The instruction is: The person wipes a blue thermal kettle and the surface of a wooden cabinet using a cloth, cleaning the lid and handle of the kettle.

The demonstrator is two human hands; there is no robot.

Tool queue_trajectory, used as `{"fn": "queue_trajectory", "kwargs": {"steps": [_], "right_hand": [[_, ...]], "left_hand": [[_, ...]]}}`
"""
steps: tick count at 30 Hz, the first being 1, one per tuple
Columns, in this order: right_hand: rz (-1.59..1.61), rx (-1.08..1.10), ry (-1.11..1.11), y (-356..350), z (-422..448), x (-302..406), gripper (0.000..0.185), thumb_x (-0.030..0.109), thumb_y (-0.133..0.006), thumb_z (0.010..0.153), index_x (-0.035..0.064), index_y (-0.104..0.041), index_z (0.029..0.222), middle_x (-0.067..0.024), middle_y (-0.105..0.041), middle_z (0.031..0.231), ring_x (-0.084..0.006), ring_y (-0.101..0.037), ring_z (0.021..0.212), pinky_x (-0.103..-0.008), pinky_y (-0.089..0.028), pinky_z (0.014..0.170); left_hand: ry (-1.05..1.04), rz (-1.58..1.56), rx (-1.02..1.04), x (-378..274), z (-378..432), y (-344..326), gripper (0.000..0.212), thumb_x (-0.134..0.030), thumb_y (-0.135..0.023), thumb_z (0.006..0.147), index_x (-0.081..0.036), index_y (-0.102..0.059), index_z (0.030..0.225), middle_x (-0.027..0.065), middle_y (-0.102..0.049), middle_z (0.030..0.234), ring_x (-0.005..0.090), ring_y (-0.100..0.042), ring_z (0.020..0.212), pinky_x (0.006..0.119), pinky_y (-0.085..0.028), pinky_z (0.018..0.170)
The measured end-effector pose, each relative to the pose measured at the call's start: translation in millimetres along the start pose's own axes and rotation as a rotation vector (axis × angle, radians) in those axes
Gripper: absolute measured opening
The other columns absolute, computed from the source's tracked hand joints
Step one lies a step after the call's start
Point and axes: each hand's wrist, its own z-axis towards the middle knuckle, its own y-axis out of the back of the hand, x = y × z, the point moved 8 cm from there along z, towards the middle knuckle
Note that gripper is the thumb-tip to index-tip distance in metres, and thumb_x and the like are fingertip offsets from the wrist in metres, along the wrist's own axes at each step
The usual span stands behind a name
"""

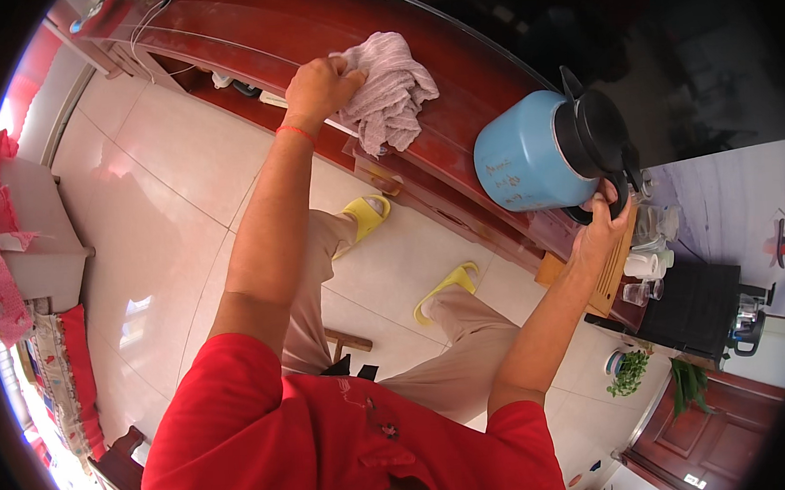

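My left hand (326, 89) grips a crumpled, pinkish-grey ribbed cloth (391, 89) over the front part of a reddish-brown wooden cabinet top (242, 43). To the right, my right hand (601, 224) is wrapped around the black handle of a light-blue vacuum jug (524, 155). The jug has a black lid (603, 131) and a few small dark markings on its side. Whether its base touches the cabinet top cannot be told from this angle.
A slatted wooden tray (611, 280) lies right of the jug, beside glass cups (651, 225) and a white mug (640, 265). Behind the cabinet top stands a dark glossy panel (621, 27). A potted plant (629, 372) is lower right. Open shelving (224, 91) runs below the top.
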Motion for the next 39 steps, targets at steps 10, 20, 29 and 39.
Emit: {"fn": "queue_trajectory", "kwargs": {"steps": [10, 20, 29, 39], "right_hand": [[-0.002, 0.013, 0.018, 0.3, 1.3, -0.3, 0.039, -0.004, -0.054, 0.080, -0.0001, -0.055, 0.118, -0.0037, -0.057, 0.099, -0.0111, -0.053, 0.086, -0.0234, -0.045, 0.073], [-0.037, -0.030, -0.015, 0.5, 0.6, 1.6, 0.038, -0.002, -0.058, 0.079, -0.0019, -0.054, 0.117, -0.0051, -0.059, 0.095, -0.0118, -0.053, 0.082, -0.0247, -0.047, 0.071], [-0.137, -0.012, -0.041, -0.3, 3.4, 2.8, 0.030, 0.002, -0.059, 0.079, -0.0023, -0.055, 0.108, -0.0026, -0.057, 0.084, -0.0094, -0.052, 0.073, -0.0234, -0.045, 0.069], [-0.145, -0.003, 0.010, -3.4, 1.9, 4.3, 0.026, 0.003, -0.059, 0.080, -0.0005, -0.057, 0.106, -0.0051, -0.058, 0.084, -0.0134, -0.055, 0.077, -0.0270, -0.046, 0.072]], "left_hand": [[0.384, -1.438, 0.147, 9.3, -1.9, -25.4, 0.019, -0.031, -0.067, 0.087, -0.013, -0.064, 0.091, 0.0007, -0.066, 0.075, 0.0123, -0.062, 0.062, 0.028, -0.050, 0.050], [0.045, -1.514, 0.148, -95.3, -4.8, -15.4, 0.023, -0.001, -0.060, 0.078, 0.004, -0.057, 0.100, 0.0138, -0.063, 0.088, 0.0222, -0.063, 0.075, 0.036, -0.055, 0.067], [-0.161, -1.789, 0.169, -187.9, 10.5, 61.4, 0.029, -0.013, -0.054, 0.085, 0.008, -0.058, 0.105, 0.0177, -0.066, 0.098, 0.0306, -0.064, 0.091, 0.045, -0.053, 0.084], [0.340, -1.331, -0.232, 56.7, 3.0, 27.7, 0.021, 0.000, -0.052, 0.085, 0.003, -0.058, 0.105, 0.0139, -0.065, 0.095, 0.0251, -0.065, 0.080, 0.037, -0.057, 0.066]]}}
